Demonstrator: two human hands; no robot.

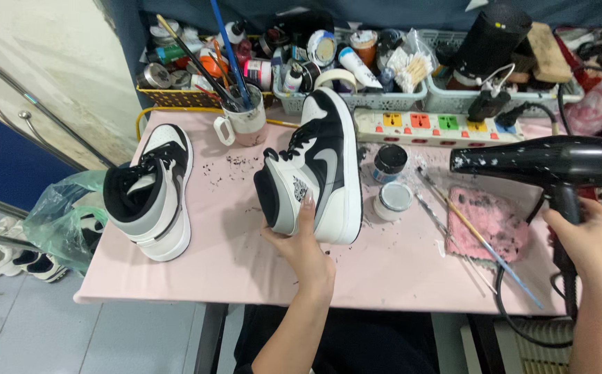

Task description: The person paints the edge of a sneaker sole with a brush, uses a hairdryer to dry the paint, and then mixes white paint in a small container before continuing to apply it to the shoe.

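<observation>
**Head view: one hand on a sneaker, the other on a hair dryer**

Head camera looks down on a pink table (398, 270). The left hand (299, 239) grips the heel of a black, white and grey high-top sneaker (318, 170), fingers wrapped round its back, holding it tipped on its side near the middle of the table. The right hand (581, 232) is closed round the handle of a black hair dryer (543, 161), whose paint-flecked nozzle points left toward the shoe from well apart.

Just beside the sneaker's toe end sit two small round paint jars: a dark one (389, 163) and, nearer the person, a white one (393, 199); I cannot tell how full they are. A long thin brush (484, 242) lies slanted across a stained pink pad (491, 221).

The matching second sneaker (152, 190) stands upright at the table's left edge. Behind it, a mug (245, 123) holds a bunch of brushes. Along the back, a yellow basket (176, 97) and grey baskets (356, 97) are crammed with paint tubes, bottles and jars, with a power strip (439, 126) in front. A green plastic bag (58, 215) hangs off the left side.
</observation>
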